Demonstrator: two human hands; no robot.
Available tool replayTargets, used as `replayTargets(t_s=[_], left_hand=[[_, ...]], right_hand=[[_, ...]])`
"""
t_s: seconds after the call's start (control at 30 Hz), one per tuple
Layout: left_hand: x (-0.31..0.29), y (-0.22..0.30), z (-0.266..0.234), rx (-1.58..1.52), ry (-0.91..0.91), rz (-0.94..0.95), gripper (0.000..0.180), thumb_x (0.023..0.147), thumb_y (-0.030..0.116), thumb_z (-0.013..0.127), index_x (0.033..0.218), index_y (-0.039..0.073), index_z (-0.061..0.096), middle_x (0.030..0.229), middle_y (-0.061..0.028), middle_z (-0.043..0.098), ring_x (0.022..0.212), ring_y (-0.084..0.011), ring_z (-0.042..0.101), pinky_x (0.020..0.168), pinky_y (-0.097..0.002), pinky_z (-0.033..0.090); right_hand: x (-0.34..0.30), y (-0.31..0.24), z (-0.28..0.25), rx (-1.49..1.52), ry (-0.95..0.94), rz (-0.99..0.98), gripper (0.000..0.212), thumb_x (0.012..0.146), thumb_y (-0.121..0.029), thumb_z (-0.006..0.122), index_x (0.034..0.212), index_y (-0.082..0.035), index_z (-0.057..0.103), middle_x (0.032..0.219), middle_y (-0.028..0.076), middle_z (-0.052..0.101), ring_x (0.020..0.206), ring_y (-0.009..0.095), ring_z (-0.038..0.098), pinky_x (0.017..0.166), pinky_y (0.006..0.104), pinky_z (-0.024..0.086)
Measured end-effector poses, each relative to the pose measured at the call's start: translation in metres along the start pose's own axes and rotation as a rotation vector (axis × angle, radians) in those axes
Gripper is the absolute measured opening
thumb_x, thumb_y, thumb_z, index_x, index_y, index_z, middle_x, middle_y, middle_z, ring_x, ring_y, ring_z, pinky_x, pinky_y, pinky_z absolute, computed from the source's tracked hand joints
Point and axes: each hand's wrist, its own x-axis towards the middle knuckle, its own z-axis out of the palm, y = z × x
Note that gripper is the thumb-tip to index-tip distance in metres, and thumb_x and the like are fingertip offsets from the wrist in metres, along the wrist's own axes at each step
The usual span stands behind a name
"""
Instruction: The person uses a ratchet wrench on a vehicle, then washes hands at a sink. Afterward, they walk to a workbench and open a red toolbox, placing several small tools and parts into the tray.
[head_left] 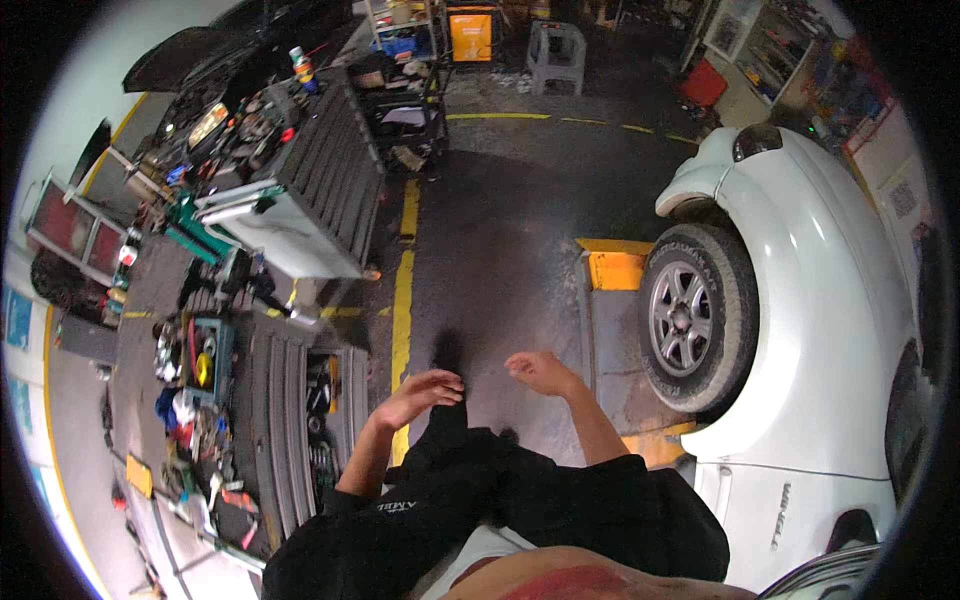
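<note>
My left hand [422,396] is held out in front of my body, its fingers stretched and slightly bent, with nothing visible in it. To its right, my right hand [542,373] hangs in the air over the dark floor, fingers loosely curled and apart, no object visible in it. The two hands do not touch each other or anything around them. Off to the right of my right hand stands a white vehicle [830,290] with a front wheel [698,318] on a silver rim. Beside the wheel is a lift platform with a yellow end plate [615,268].
On the left, a grey tool chest [330,170] carries many loose parts and a spray can [302,68]. Nearer, an open drawer [325,430] holds tools below a cluttered bench. A yellow floor line [402,310] runs ahead. A grey stool [556,58] and orange box [470,37] stand far back.
</note>
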Motion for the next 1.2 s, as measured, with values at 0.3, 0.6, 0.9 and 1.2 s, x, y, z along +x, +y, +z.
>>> replayTargets(t_s=[0.3, 0.6, 0.9, 1.2], left_hand=[[0.219, 0.111, -0.111, 1.768, -0.465, -0.52, 0.047, 0.099, 0.037, 0.057, 0.133, 0.005, 0.061, 0.122, -0.0197, 0.068, 0.111, -0.0311, 0.067, 0.094, -0.0439, 0.053], [0.391, 0.155, -0.188, 1.571, -0.435, 0.067, 0.04, 0.09, 0.018, 0.068, 0.128, 0.008, 0.062, 0.12, -0.0176, 0.068, 0.106, -0.0315, 0.068, 0.091, -0.0412, 0.055], [0.597, 0.201, -0.154, 1.328, -0.459, -0.037, 0.03, 0.092, 0.018, 0.063, 0.119, 0.004, 0.067, 0.108, -0.0173, 0.072, 0.096, -0.0315, 0.071, 0.082, -0.0419, 0.056], [0.834, 0.275, -0.162, 1.664, -0.594, 0.482, 0.031, 0.093, 0.022, 0.061, 0.12, 0.007, 0.067, 0.114, -0.0161, 0.071, 0.101, -0.0344, 0.069, 0.084, -0.0429, 0.056]], right_hand=[[0.148, -0.014, -0.081, -0.666, 0.059, 0.177, 0.031, 0.094, -0.024, 0.064, 0.118, -0.005, 0.067, 0.106, 0.016, 0.072, 0.097, 0.029, 0.07, 0.086, 0.0394, 0.055], [0.211, -0.043, -0.199, -0.085, 0.464, 0.278, 0.027, 0.096, -0.024, 0.061, 0.114, -0.005, 0.069, 0.101, 0.015, 0.074, 0.096, 0.031, 0.07, 0.085, 0.0434, 0.055], [0.318, 0.079, -0.325, -0.05, 0.577, 0.265, 0.024, 0.091, -0.023, 0.064, 0.106, -0.006, 0.07, 0.097, 0.018, 0.072, 0.093, 0.034, 0.069, 0.081, 0.0426, 0.055], [0.421, 0.118, -0.584, -0.108, 0.54, 0.013, 0.026, 0.094, -0.025, 0.061, 0.109, -0.006, 0.07, 0.103, 0.016, 0.073, 0.097, 0.035, 0.069, 0.086, 0.0441, 0.055]])
